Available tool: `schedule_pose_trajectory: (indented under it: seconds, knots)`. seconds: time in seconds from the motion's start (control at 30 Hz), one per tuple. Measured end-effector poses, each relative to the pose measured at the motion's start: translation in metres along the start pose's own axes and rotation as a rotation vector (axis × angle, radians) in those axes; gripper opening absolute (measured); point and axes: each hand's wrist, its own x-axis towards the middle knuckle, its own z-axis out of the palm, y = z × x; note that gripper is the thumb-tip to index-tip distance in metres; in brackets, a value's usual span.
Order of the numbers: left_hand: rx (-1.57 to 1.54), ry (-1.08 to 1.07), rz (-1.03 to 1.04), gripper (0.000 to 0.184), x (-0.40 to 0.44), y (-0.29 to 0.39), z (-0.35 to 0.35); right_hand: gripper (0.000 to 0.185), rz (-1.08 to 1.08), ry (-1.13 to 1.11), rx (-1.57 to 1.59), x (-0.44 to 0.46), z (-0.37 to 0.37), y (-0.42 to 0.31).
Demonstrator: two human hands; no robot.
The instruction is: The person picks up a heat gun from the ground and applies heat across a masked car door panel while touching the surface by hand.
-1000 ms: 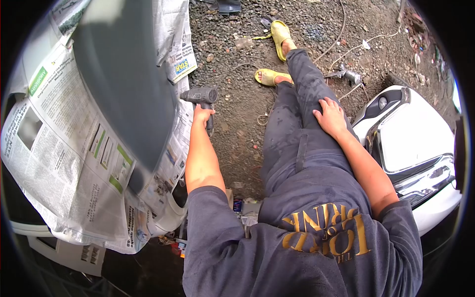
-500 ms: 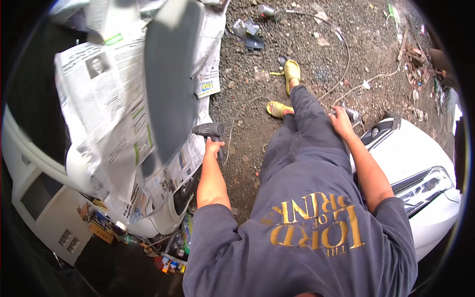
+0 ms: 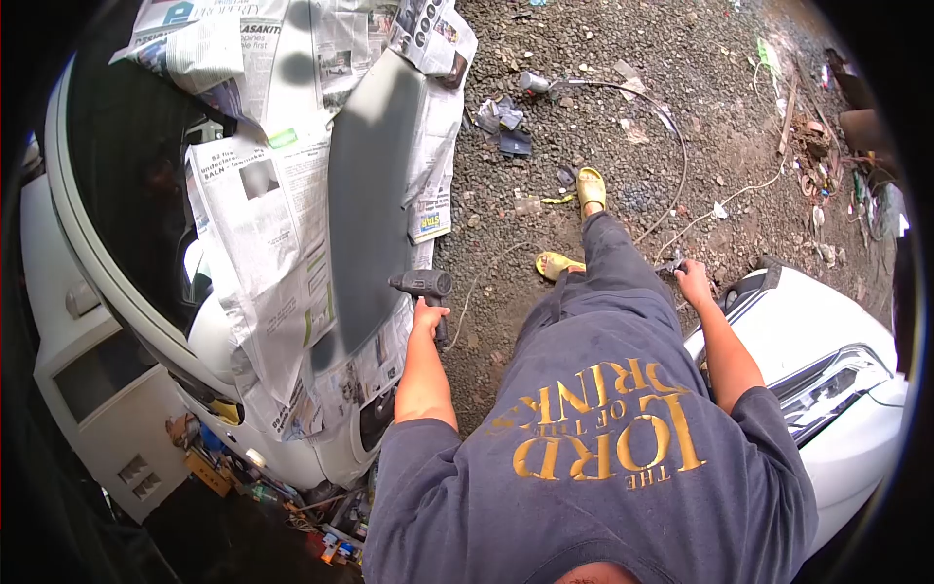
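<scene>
My left hand [image 3: 429, 316] is wrapped round the handle of a dark heat gun [image 3: 422, 283]. The gun's nozzle points left at a grey painted panel [image 3: 370, 195], close to its lower right edge. Newspaper sheets [image 3: 263, 234] cover the car body on both sides of the panel. My right hand [image 3: 693, 282] is beside my thigh, its fingers closed at a small metallic object [image 3: 669, 265], probably part of a spray gun; most of it is hidden.
A white bumper with a headlight [image 3: 817, 341] lies at the right. A hose [image 3: 684, 146] and a cord [image 3: 739, 198] run over the gravel [image 3: 574, 127]. Another metal spray gun [image 3: 535, 84] lies farther off. Boxes and bottles [image 3: 209, 467] are at the lower left.
My right hand has left my thigh and moved outward to the metallic object. My left hand still holds the heat gun by the panel. The view has shifted, showing more of the car and ground.
</scene>
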Motion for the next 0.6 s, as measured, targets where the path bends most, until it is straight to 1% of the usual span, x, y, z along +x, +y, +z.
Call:
schedule_pose_trajectory:
  seconds: [0.07, 0.1, 0.2, 0.3, 0.33, 0.43, 0.47, 0.57, 0.6]
  knots:
    - [-0.009, 0.055, 0.023, 0.06, -0.001, 0.023, 0.007, 0.037, 0.046, -0.043, -0.007, 0.01, -0.017, -0.017]
    - [-0.013, 0.081, 0.034, 0.056, -0.001, 0.035, 0.01, 0.038, 0.023, -0.039, 0.006, 0.018, -0.022, -0.019]
    - [0.0, 0.108, 0.061, 0.06, -0.003, 0.071, 0.018, 0.039, -0.03, -0.016, 0.056, 0.055, -0.034, -0.022]
    - [0.082, 0.096, 0.102, 0.062, -0.014, 0.117, 0.026, 0.038, -0.009, 0.002, 0.05, 0.087, -0.063, -0.039]
    - [0.09, 0.127, 0.125, 0.063, -0.001, 0.119, 0.029, 0.037, -0.033, 0.053, 0.071, 0.099, -0.067, -0.039]
    - [0.191, 0.058, 0.133, 0.078, 0.024, 0.145, 0.034, 0.039, -0.082, 0.059, 0.039, 0.131, -0.089, -0.045]
    - [0.183, 0.021, 0.154, 0.073, 0.028, 0.154, 0.036, 0.039, -0.071, 0.016, 0.053, 0.138, -0.098, -0.047]
    - [0.158, 0.043, 0.165, 0.066, 0.042, 0.185, 0.047, 0.04, -0.015, -0.012, 0.074, 0.145, -0.131, -0.065]
    - [0.179, 0.061, 0.159, 0.067, 0.042, 0.198, 0.051, 0.034, -0.029, 0.015, 0.074, 0.148, -0.134, -0.064]
